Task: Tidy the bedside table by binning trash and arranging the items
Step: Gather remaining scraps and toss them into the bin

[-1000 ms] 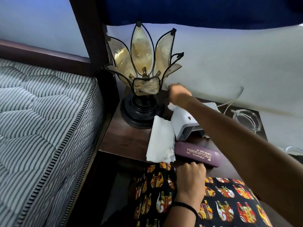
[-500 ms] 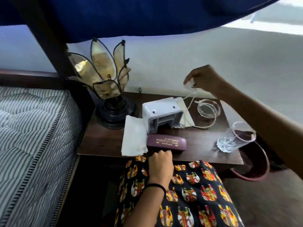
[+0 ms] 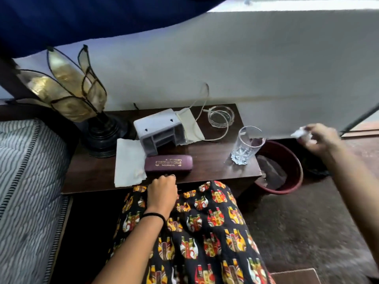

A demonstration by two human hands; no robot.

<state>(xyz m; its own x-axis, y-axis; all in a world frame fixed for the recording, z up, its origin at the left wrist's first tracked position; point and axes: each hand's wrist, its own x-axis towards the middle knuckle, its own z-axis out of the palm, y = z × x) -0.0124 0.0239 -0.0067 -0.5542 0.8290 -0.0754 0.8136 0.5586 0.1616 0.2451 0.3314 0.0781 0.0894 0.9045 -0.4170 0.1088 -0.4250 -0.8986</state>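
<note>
My right hand [image 3: 320, 140] is out to the right of the bedside table [image 3: 205, 169], above and just right of a dark red bin [image 3: 295, 160] on the floor, and pinches a small crumpled white tissue [image 3: 301, 133]. My left hand [image 3: 162, 190] rests as a fist at the table's front edge, just below a maroon spectacle case [image 3: 168, 163]. On the table lie a white napkin [image 3: 128, 160], a grey-white plastic box [image 3: 160, 131] on paper, a white cable [image 3: 205, 111], a glass ashtray [image 3: 220, 118] and a drinking glass [image 3: 246, 146].
A petal-shaped lamp [image 3: 82, 99] on a black base stands at the table's back left. A striped mattress [image 3: 26, 181] borders the left side. A patterned cloth [image 3: 194, 232] covers my lap in front. A blue curtain [image 3: 82, 21] hangs overhead.
My right hand has swung from behind the lamp, over the ashtray, out to the right above the bin with the tissue. The view has turned right. My left hand has stayed put.
</note>
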